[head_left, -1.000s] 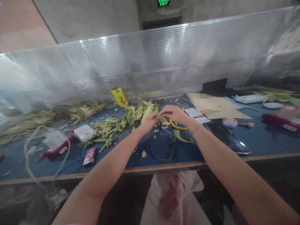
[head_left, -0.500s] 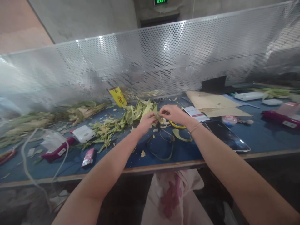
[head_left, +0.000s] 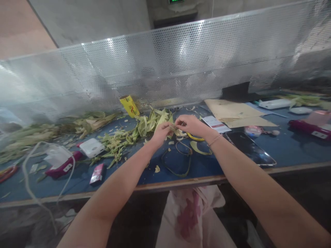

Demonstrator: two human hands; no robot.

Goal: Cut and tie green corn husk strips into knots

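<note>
The pale plant piece (head_left: 174,128) is between the fingertips of both hands, above the far half of the bench (head_left: 209,168), well apart from its front edge. Contact with the surface below cannot be confirmed.

Grip state: the left hand (head_left: 162,133) has its thumb and fingers nearly closed on the left side of the piece. The right hand (head_left: 190,125) has a narrow fingertip pinch on the other side; its remaining fingers are curled. The exact fingertip gap is too small to read.

Step in hand, as judged: two-handed fine manipulation of the piece. Continued handling calls for light, opposed pinches and a steady left hold; excess pull could tear thin material.

Outward from the piece: the leafy heap (head_left: 150,124) lies just beyond the left hand, toward the far edge. The yellow band (head_left: 195,138) lies beneath the right hand. The curved leaf strip (head_left: 199,148) and the dark loop (head_left: 181,175) lie nearer the front edge. The dark phone (head_left: 249,148) lies to the right, beside the right forearm.
</note>
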